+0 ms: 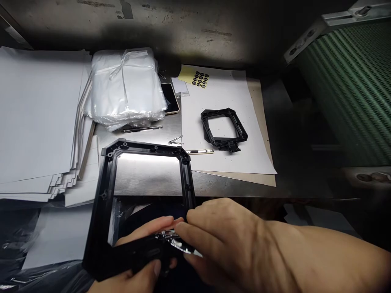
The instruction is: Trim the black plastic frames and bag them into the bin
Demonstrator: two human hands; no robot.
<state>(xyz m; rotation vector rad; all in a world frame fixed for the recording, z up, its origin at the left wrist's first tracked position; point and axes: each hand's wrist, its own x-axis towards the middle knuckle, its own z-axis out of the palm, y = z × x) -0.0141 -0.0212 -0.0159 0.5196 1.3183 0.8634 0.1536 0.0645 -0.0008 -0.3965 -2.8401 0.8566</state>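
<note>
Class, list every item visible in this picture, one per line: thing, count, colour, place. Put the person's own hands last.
Held frame: one, black, near edge, in both hands.
Second frame: one, black, on the white sheet.
Shiny film piece: one, silvery, pinched at the held frame's lower edge.
Paper stack: one, white, left.
Plastic bags bundle: one, clear, centre back.
Sticker sheet: one, yellow with black dots, back.
Phone: one, dark, partly under the bags.
Pen: one, dark, before the bags.
Conveyor belt: one, green, right.
Left hand: grips the frame.
Right hand: fingers on the film.

Bare steel surface (146, 175) lies open mid-bench (paper stack (39, 122) crowds left, bag bundle (126, 87) and spare frame (224, 129) behind).
</note>
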